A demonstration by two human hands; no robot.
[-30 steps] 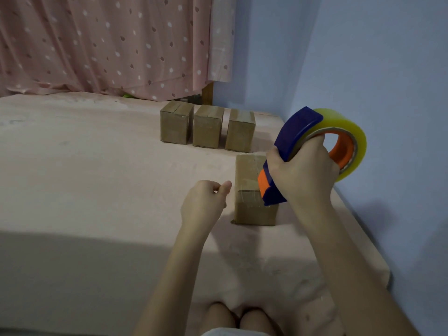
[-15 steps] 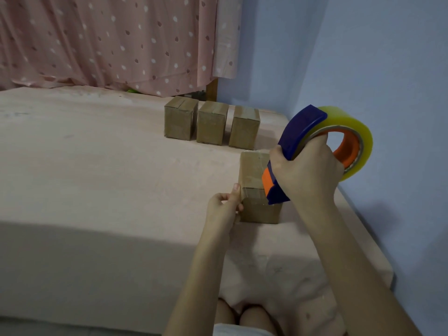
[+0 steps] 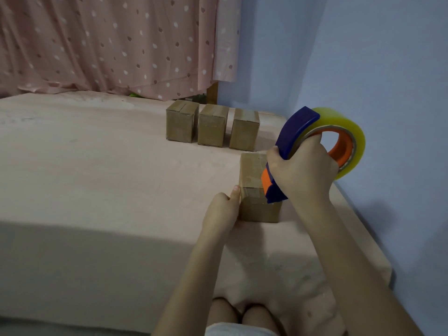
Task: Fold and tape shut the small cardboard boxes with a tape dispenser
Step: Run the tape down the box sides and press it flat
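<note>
Head view: on a pink-covered bed (image 3: 101, 180), three closed boxes (image 3: 213, 127) stand in a row beyond the fingers. Right hand (image 3: 300, 173) is wrapped tightly round the tape dispenser (image 3: 315, 141), its blade end at the near box (image 3: 257, 187). Left hand (image 3: 221, 212), fingers curled, steadies that box's left edge with the thumb. Cardboard looks light and stiff but likely to slide or dent; brace the side walls.

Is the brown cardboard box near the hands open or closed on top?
Closed: the brown cardboard box has flat top flaps under glossy clear tape.
</note>
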